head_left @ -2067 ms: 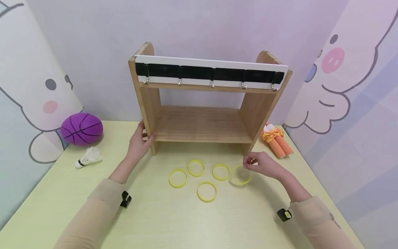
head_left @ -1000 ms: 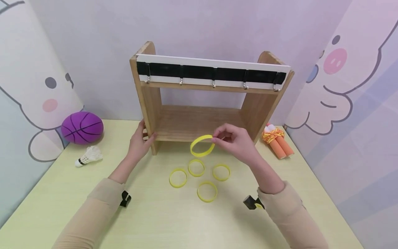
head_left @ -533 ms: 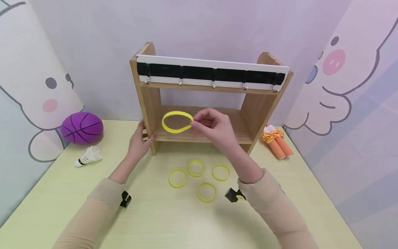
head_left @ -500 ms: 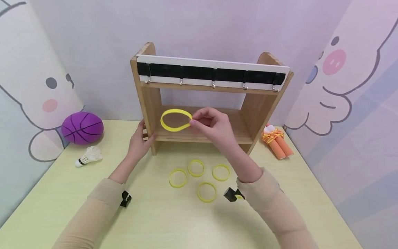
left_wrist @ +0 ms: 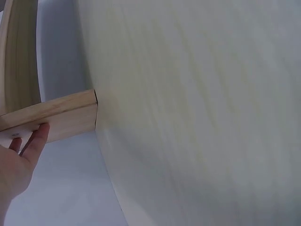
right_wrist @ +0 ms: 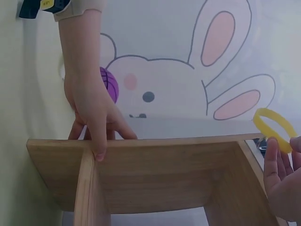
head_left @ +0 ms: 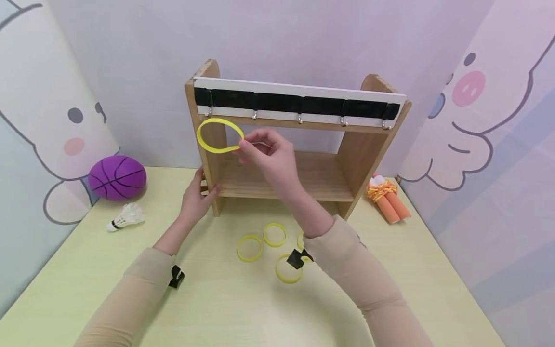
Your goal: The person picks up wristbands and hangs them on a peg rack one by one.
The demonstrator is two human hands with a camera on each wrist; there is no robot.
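Note:
My right hand (head_left: 275,156) pinches a yellow rubber wristband (head_left: 221,151) between thumb and fingers. The wristband hangs in front of the wooden shelf (head_left: 282,176), just below the leftmost metal hook (head_left: 210,112). In the right wrist view, the same wristband (right_wrist: 275,117) stands out beside the shelf's front. My left hand (head_left: 196,200) rests against the shelf's left side panel, fingers spread, with the thumb at its front edge. Several more yellow wristbands (head_left: 249,260) lie on the table below, one partly hidden by the right sleeve and wrist camera.
A white strip with a black band (head_left: 277,102) carries several hooks across the shelf's top front. Left of the shelf are a purple ball (head_left: 117,178) and a shuttlecock (head_left: 126,218). An orange bundle with a fringed tie (head_left: 392,207) lies to the right.
My right hand has picked a wristband up from the right of the group and carried it left and upward toward the hooks. The left hand stays on the shelf's side.

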